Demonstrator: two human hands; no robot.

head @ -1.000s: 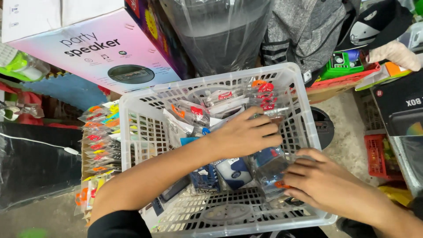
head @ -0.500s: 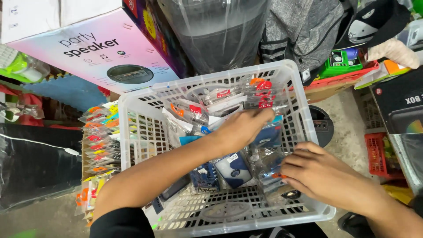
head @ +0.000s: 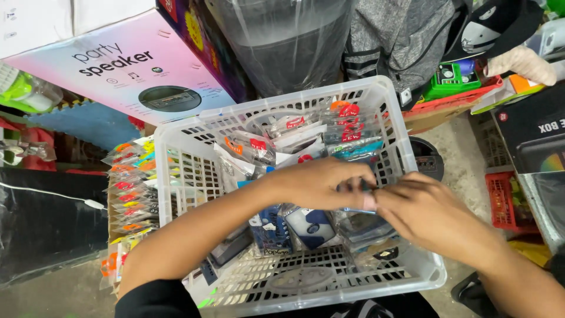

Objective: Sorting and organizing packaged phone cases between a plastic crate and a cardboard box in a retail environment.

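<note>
While both hands meet over the white basket (head: 406, 176), left hand (head: 321, 182) and right hand (head: 426, 209) pinch a small clear packet (head: 359, 187) between curled fingertips, its contents seemingly too blurred to tell.

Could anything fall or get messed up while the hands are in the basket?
Maybe. Both hands, the left hand and the right hand, pinch one small clear packet above the basket; it could slip back into the heap. The packets are piled loosely, so digging may bury some. The stack beside the basket leans and might slide if bumped.
</note>
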